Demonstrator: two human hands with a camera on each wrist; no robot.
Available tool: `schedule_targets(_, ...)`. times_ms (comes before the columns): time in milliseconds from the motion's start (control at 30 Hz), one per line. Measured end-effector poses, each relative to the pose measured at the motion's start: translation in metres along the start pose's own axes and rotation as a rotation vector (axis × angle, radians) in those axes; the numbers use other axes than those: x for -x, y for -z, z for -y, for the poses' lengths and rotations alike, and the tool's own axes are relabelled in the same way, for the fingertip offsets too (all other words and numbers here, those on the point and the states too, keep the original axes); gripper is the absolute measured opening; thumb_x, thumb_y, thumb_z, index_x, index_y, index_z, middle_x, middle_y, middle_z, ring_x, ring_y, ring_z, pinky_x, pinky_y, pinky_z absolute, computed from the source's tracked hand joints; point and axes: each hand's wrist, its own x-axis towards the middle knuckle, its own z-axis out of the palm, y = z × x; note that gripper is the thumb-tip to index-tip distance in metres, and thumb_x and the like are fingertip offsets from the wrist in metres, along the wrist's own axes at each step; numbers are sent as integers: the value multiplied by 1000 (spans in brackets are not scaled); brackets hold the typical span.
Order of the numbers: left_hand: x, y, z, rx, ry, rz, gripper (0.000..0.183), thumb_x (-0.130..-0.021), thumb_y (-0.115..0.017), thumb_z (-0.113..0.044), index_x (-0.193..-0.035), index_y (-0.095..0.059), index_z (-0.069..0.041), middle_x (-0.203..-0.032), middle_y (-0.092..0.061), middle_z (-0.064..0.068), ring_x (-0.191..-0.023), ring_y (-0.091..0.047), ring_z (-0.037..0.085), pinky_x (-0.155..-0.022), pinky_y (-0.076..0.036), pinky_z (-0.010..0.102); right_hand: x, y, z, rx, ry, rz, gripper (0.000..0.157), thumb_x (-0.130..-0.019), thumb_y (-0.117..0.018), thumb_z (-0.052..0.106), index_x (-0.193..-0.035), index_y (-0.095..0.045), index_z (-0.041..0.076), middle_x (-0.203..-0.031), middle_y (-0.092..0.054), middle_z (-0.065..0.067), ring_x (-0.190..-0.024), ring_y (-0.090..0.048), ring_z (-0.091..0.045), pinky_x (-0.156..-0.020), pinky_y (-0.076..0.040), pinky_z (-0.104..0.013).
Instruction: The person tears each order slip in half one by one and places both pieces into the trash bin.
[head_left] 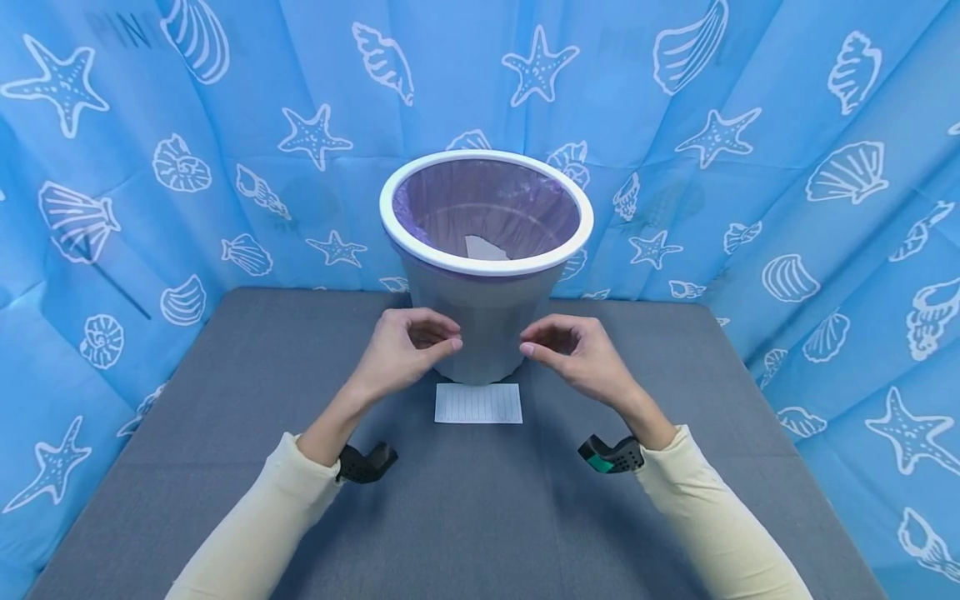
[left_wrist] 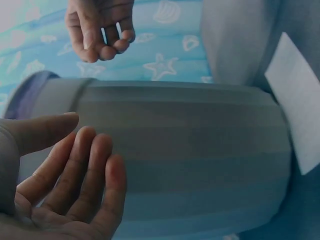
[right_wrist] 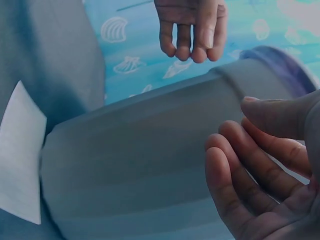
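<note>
A grey waste bin [head_left: 480, 321] with a white rim [head_left: 487, 265] stands upright on the table. A purple bag [head_left: 487, 204] lines its inside, and a pale scrap [head_left: 485, 247] shows within. My left hand [head_left: 411, 346] hovers in front of the bin's left side, fingers loosely curved and holding nothing. On the other side, my right hand [head_left: 573, 354] mirrors it, also without anything in its fingers. Both wrist views show bare fingertips close to the bin's ribbed wall [left_wrist: 190, 145]. A white lined paper slip [head_left: 477, 403] lies flat at the foot of the bin.
Dark grey cloth covers the table [head_left: 480, 508]. A blue curtain [head_left: 315, 217] with shell and starfish prints hangs behind and along both sides. Each wrist wears a black band [head_left: 367, 463], the right one [head_left: 611, 456] with a green patch.
</note>
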Motion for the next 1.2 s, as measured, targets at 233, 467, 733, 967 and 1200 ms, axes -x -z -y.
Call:
schedule_targets(233,2,-7,23,-18,56,4,18,-91,-75,-6,-107,-73,4,-97,-73,11,-86,-70,23,-80,-57,40,5,-7,-23,-4,-69,2,20,-93,-75,11,-108,-73,-2,-99,-72,-10,-85,-65,-35,-71,-52,-27)
schedule_targets(467,5,-13,44,-40,84,13,18,-91,-75,-6,-107,-73,4,-96,-73,11,-87,-70,22,-79,-58,40,10,-16,-45,5,-109,4,20,-93,-75,11,-107,-73,-2,-100,-72,-9,-85,-68,-28,-73,-55,-28)
schedule_targets(733,7,-21,66,-62,131,28,20,-90,-76,-6,-107,-73,3,-95,-74,9,-86,-71,20,-79,-58,37,15,-28,-70,14,-138,19,16,-94,-74,10,-107,-73,1,-99,-73,-8,-89,-69,-28,-76,-56,-30)
schedule_targets(967,12,-29,83,-72,180,46,22,-89,-77,-5,-108,-73,3,-95,-74,8,-87,-71,20,-78,-58,36,17,-40,-90,45,-140,33,20,-92,-75,10,-107,-73,-3,-97,-73,-8,-86,-69,-21,-75,-55,-30)
schedule_targets(1200,17,-36,100,-93,213,71,27,-86,-79,-3,-112,-72,4,-103,-73,14,-95,-70,29,-86,-56,43,19,-48,-101,48,-164,50,25,-89,-77,5,-110,-71,-6,-100,-73,-14,-88,-69,-25,-77,-56,-34)
